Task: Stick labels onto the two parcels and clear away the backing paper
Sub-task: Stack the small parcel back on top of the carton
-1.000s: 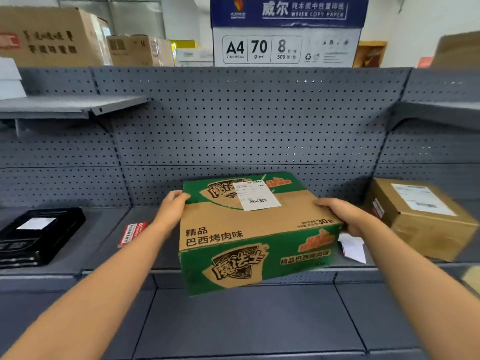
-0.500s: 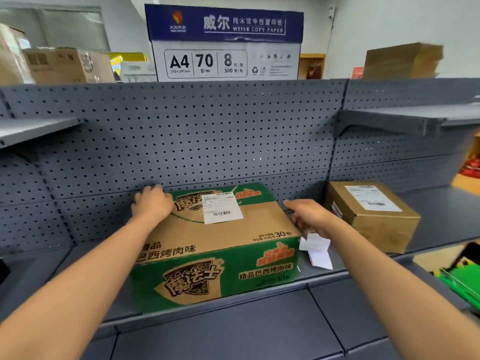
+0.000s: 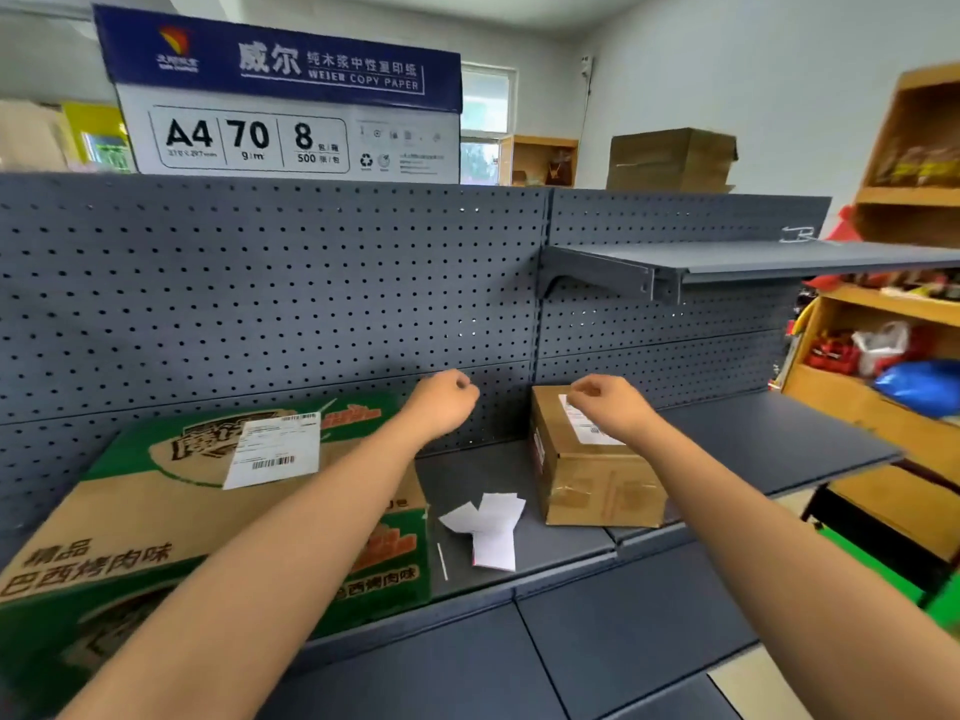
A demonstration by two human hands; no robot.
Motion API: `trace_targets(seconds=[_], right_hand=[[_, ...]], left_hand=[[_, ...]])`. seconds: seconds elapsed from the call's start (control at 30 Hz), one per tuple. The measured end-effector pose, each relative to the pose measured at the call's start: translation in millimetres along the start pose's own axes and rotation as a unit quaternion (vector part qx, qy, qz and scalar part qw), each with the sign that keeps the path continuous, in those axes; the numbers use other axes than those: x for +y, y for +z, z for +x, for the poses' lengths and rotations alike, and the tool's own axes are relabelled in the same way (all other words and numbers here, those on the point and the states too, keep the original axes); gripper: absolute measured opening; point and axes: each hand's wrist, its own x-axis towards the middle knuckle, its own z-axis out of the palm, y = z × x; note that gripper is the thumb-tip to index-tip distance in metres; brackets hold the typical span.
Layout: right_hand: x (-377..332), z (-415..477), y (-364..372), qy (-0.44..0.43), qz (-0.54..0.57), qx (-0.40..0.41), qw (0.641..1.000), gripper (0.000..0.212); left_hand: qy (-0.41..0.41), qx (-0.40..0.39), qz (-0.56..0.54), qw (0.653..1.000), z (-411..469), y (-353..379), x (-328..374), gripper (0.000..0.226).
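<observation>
green carton (image 3: 156,517) labelled, far left | left hand (image 3: 444,402) curled, empty, raised | backing paper (image 3: 493,532) on shelf (image 3: 467,470) between parcels, below both hands, long axis near-far; left hand judged nearer | right hand (image 3: 602,407) curled, empty, over labelled brown parcel (image 3: 597,491)
</observation>
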Motion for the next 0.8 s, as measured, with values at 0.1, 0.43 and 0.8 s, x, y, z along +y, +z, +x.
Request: trace_targets(seconds=[0.1, 0.43, 0.8], right_hand=[[31, 10, -13, 0.025, -0.065, 0.027, 0.997, 0.042], [95, 15, -25, 0.19, 0.05, 0.008, 0.98, 0.045], [23, -6, -27, 0.121, 0.177, 0.141, 0.967, 0.051]], left_hand=[[0.008, -0.03, -0.016, 0.999, 7, 36, 27, 0.018], [-0.131, -0.161, -0.215, 0.954, -2, 107, 59, 0.06], [-0.057, -0.078, -0.329, 0.939, -18, 53, 59, 0.029]])
